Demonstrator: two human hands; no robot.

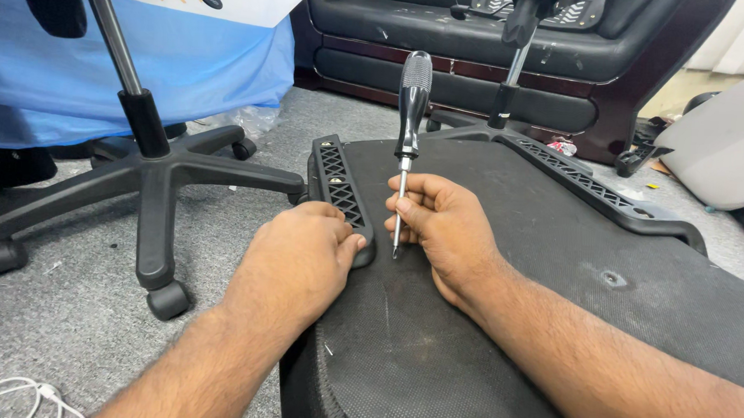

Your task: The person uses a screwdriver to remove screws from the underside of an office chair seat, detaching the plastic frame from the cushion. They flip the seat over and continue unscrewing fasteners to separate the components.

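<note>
A black upholstered chair seat [483,320] lies upside down in front of me. A black plastic armrest bracket [340,187] with a lattice pattern sits along its left edge. My left hand [300,260] grips the near end of that bracket, thumb pressed on its corner. My right hand [441,224] pinches the metal shaft of a screwdriver with a black handle [413,95]. The screwdriver stands upright, its tip touching the seat fabric just right of the bracket.
A second lattice bracket [591,188] runs along the seat's far right edge. A black five-star chair base with castors [154,185] stands on the grey carpet at left. A black sofa [477,40] is behind, a white cable [19,390] at bottom left.
</note>
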